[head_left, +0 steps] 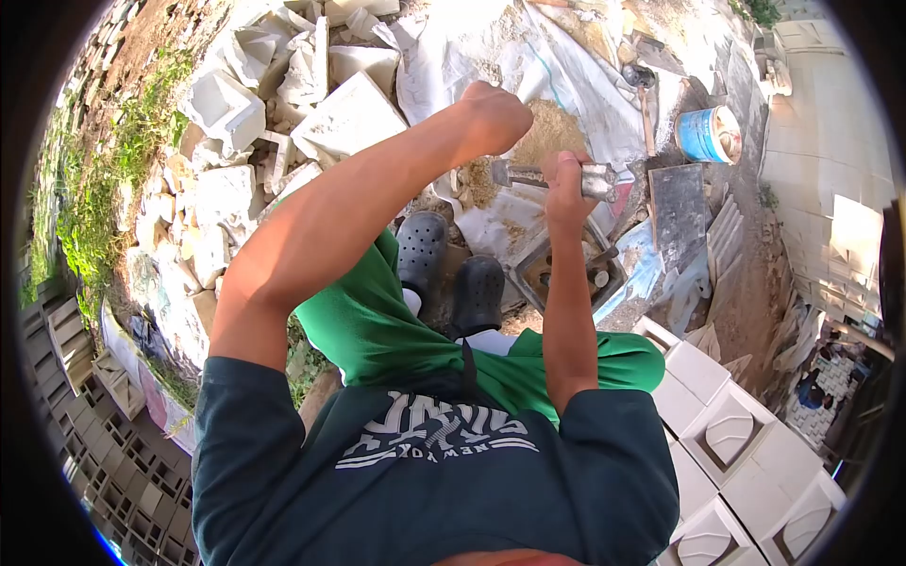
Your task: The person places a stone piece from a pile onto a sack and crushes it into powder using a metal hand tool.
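Note:
My left hand is closed in a fist above the sand heap. What its fingers hold, if anything, is hidden. Just to its right, my right hand is wrapped round a grey tool with a flat blade-like end pointing left. A rough grey lump-like part sticks out on the right side of that hand; whether it belongs to the tool I cannot tell. Beneath my right forearm sits a square mould-like frame with small round pieces inside. Brown sand lies on a white sheet behind the hands.
Broken white blocks are piled at the left. A blue bucket, a hammer-like tool and a dark board lie at the right. Patterned white blocks stand at the lower right. My dark clogs are near the frame.

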Available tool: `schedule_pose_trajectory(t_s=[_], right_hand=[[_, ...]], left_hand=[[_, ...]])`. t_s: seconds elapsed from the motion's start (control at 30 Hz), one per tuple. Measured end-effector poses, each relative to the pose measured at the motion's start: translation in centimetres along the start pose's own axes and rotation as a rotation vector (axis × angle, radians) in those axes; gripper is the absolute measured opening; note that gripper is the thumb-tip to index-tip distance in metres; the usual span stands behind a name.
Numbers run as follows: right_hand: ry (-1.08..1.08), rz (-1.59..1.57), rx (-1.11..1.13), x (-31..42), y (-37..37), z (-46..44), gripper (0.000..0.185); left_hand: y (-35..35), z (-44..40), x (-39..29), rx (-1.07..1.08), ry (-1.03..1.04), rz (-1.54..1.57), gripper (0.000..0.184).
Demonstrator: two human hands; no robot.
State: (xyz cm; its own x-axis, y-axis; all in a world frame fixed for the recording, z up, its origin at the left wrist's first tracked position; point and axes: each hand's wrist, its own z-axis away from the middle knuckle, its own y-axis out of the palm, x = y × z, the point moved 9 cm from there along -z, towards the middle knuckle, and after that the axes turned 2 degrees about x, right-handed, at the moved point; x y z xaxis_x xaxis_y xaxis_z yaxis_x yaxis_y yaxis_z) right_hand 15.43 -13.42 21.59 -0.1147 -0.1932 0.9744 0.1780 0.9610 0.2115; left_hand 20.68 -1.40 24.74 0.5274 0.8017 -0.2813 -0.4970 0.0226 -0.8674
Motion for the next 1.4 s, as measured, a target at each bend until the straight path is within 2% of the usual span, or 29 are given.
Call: schedule_pose_trajectory(t_s=[0.03,0.07,0.17,0.23,0.27,0.33,0.4,0.47,0.5,0.57,0.63,0.7,0.77,0.8,0.93,1.03,1.1,1.17,1.23,1.3,1.4], right_hand=[[-0.010,-0.037,-0.048,0.5,-0.3,0.1,0.017],[-0.003,0.030,0.050,0.0,-0.2,0.2,0.015],[-0.068,0.138,0.096,-8.2,-0.9,0.6,0.014],[-0.030,0.065,0.103,-8.4,0.0,-1.3,0.014],[0.020,0.001,0.096,-8.6,-0.1,-1.3,0.014],[0.027,0.020,0.077,-5.8,-0.5,-0.6,0.014],[0.003,0.114,0.078,-0.8,1.4,-0.5,0.015],[0.020,0.086,0.082,0.3,0.8,0.9,0.016],[0.011,0.046,0.092,0.6,0.9,0.6,0.016],[-0.024,-0.022,0.032,-3.3,-0.4,0.6,0.020],[-0.016,0.133,0.115,-7.9,-0.3,0.2,0.024],[-0.025,0.074,0.061,-7.3,-0.3,-1.4,0.027],[0.108,-0.055,0.127,-6.4,-0.1,-1.9,0.016],[0.053,-0.067,0.102,-4.5,0.0,-1.7,0.019],[0.016,0.069,0.043,1.7,0.2,-0.2,0.018],[-0.042,-0.005,0.075,-0.7,0.0,-0.2,0.020],[-0.079,0.057,0.057,-5.1,-0.6,-0.4,0.021],[0.045,0.025,0.114,-8.0,0.0,-1.0,0.016],[0.141,-0.001,0.085,-6.8,0.0,-0.6,0.017],[0.007,-0.030,0.098,-3.5,0.3,-2.2,0.016],[0.051,-0.016,-0.003,2.2,0.9,-1.4,0.018]], left_hand=[[0.1,-0.1,0.3,-0.005,-0.001,-0.008,0.013],[-0.1,-0.1,0.4,-0.077,0.019,-0.003,0.013],[-0.6,-0.2,1.1,-0.183,0.024,-0.007,0.013],[-1.1,0.1,1.4,-0.202,0.010,-0.002,0.013],[-0.5,0.0,1.5,-0.132,0.002,-0.020,0.012],[0.7,0.1,0.7,0.030,-0.015,-0.021,0.012],[0.0,0.0,1.3,-0.050,-0.014,-0.005,0.013],[0.1,0.0,0.9,-0.115,0.005,0.007,0.014],[-0.1,-0.1,1.0,-0.123,0.002,0.007,0.015],[-0.6,0.1,1.2,-0.136,-0.005,0.003,0.015],[-0.4,0.3,0.8,-0.105,0.007,-0.010,0.016],[-0.3,0.3,1.1,-0.091,-0.011,-0.008,0.016],[0.5,0.4,0.5,-0.060,-0.014,0.010,0.015],[0.0,0.6,0.7,-0.072,-0.021,0.006,0.015],[-0.6,0.5,1.1,-0.116,-0.031,-0.001,0.013],[-0.6,0.3,0.7,-0.121,-0.012,-0.021,0.012],[0.1,-0.6,1.0,-0.129,-0.007,-0.021,0.012],[-0.6,-0.5,1.0,-0.138,-0.004,-0.021,0.011],[-0.3,0.4,-0.1,-0.004,-0.015,-0.028,0.012],[-1.1,0.1,0.3,-0.072,-0.016,-0.031,0.012],[-0.7,0.3,0.3,-0.094,-0.019,-0.011,0.012]])
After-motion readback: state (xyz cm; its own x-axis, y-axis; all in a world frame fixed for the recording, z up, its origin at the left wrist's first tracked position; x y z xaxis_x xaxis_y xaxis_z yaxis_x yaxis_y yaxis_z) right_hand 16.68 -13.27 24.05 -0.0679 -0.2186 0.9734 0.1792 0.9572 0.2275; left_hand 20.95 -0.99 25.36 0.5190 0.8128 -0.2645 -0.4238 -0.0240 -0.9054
